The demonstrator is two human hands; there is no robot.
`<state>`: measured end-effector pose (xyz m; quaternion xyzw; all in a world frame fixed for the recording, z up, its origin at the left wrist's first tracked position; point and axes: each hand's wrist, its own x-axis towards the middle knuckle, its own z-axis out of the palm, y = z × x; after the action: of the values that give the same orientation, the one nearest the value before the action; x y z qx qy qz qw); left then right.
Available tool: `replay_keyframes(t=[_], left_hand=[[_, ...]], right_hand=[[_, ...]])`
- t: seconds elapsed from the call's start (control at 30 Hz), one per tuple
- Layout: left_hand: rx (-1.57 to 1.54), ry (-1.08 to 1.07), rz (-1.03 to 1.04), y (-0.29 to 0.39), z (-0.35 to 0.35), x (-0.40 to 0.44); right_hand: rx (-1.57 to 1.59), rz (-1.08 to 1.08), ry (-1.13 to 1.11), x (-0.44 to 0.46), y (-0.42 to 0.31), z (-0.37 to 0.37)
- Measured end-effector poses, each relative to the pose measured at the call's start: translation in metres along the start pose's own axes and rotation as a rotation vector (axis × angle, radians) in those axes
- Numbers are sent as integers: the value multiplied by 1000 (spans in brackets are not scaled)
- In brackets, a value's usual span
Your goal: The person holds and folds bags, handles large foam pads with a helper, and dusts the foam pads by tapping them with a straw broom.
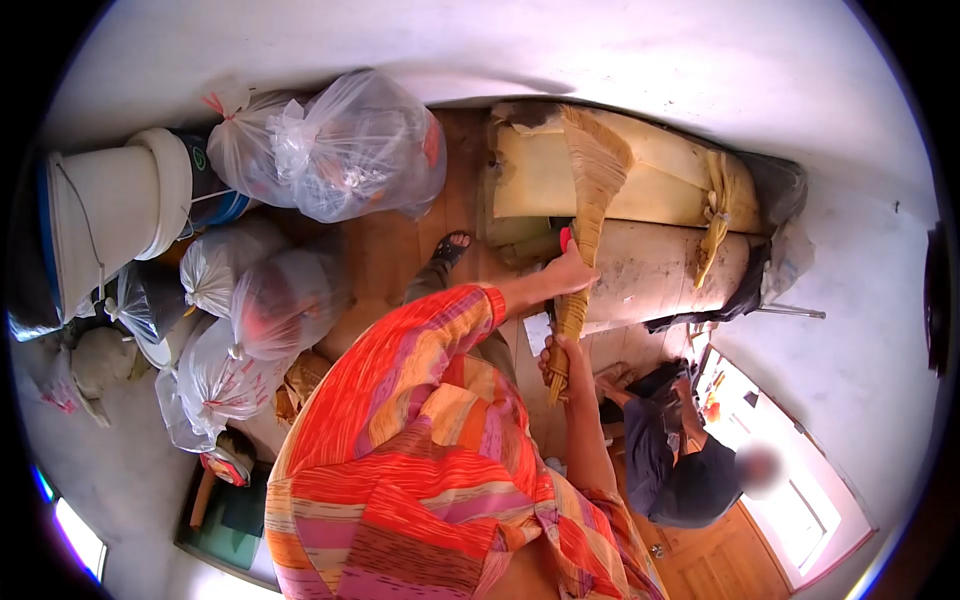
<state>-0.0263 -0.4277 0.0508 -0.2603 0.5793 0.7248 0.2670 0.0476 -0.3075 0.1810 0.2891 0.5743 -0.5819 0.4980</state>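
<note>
A tan, fan-shaped straw broom (597, 165) slants across the middle, its ribbed end flared at the top and narrowing to a bound handle. My right hand (562, 362) is wrapped round the handle near its lower tip. Higher up, my left hand (572, 276) is closed beside the narrow part of the broom. A red piece (565, 238) sticks out of my left hand; what kind of tool it belongs to is hidden by the fingers. My left fingers overlap the broom's edge.
Large yellowish rolls (660, 255) tied with a strip lie beyond the broom. Knotted plastic bags (365, 145) and white buckets (110, 215) stand at left on the wooden floor (400, 235). A person in dark clothes (680, 470) bends at lower right by a wooden door (720, 555).
</note>
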Motion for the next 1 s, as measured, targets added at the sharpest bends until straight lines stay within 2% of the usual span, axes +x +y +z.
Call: replay_keyframes(t=[0.1, 0.27, 0.33, 0.43, 0.53, 0.57, 0.67, 0.73, 1.0], left_hand=[[-17, 24, 112, -23, 20, -7], [-295, 38, 235, -30, 39, 2], [-414, 69, 198, -32, 37, 18], [-421, 125, 139, -22, 14, 16], [-558, 82, 103, -48, -8, 30], [-613, 65, 56, -55, -16, 25], [-759, 51, 17, -59, -39, -8], [-781, 66, 5, -70, -41, -17], [-861, 105, -44, -99, -39, -44]], right_hand=[[58, -35, -26, -16, 19, -20], [99, -53, -36, -24, 20, -23], [94, -6, 11, -20, 6, -6], [62, 62, -15, 4, 6, 0], [-39, 54, 8, 29, 15, 19], [-125, 42, 8, 32, 18, 25], [-102, 56, -8, 38, 36, 40], [-131, 117, -18, 39, 43, 43], [-250, 133, -83, 30, 62, 37]])
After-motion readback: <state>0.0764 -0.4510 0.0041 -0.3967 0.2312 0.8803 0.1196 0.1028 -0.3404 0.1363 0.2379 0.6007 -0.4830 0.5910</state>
